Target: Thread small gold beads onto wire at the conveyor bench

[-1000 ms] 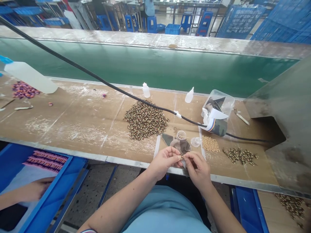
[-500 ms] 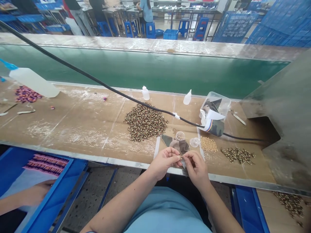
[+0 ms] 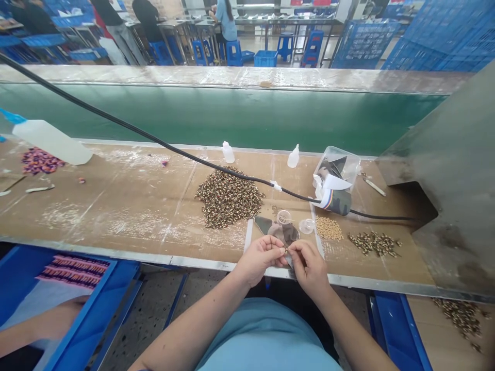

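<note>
Fingers of the left hand (image 3: 257,263) and right hand (image 3: 309,269) still pinch together on a tiny gold bead (image 3: 286,250) (too small to see well) near the front edge of the tabletop (image 3: 154,256), above a camouflage cloth scrap (image 3: 284,233).

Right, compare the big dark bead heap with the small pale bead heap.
The dark heap is far larger than the pale heap. The dark heap is mottled brown, while the pale heap is plain tan. The dark heap lies left of the clear dish, and the pale heap lies right of it. Both are loose small pieces on the brown bench.
</note>
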### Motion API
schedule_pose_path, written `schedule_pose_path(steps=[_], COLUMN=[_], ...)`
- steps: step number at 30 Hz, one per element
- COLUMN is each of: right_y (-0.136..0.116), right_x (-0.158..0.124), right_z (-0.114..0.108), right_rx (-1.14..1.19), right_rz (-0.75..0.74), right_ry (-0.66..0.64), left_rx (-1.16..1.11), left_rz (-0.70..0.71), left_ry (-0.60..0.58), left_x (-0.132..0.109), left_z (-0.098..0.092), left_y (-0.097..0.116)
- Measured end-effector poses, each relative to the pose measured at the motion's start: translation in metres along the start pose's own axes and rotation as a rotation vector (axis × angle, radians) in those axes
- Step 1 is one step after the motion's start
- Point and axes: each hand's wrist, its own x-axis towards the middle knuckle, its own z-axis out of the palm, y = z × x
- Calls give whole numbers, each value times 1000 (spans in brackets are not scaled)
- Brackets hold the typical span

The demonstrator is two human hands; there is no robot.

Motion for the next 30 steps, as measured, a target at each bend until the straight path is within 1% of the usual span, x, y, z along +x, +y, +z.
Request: schedule_pose_path(steps=[12,18,23,26,30], right_y=[1,-5,-8,-10,-17], right_x=[-2,-2,-5,-7,-8], right_z=[2,2,1,0,0], right_rx=[0,46,43,17,-11], right_rz=[3,43,86,59,-9], right_ry=[14,66,124,137,113], left_rx=[28,-9,-22,-24,-34], left_rz=[37,55,41,23,15], left_ry=[13,-16,-39,-56,-93], left_x=[-2,-5,-5,-5,-5], left_z=[2,1,0,-1,-3], left_y=[-1,-2,1,4,5])
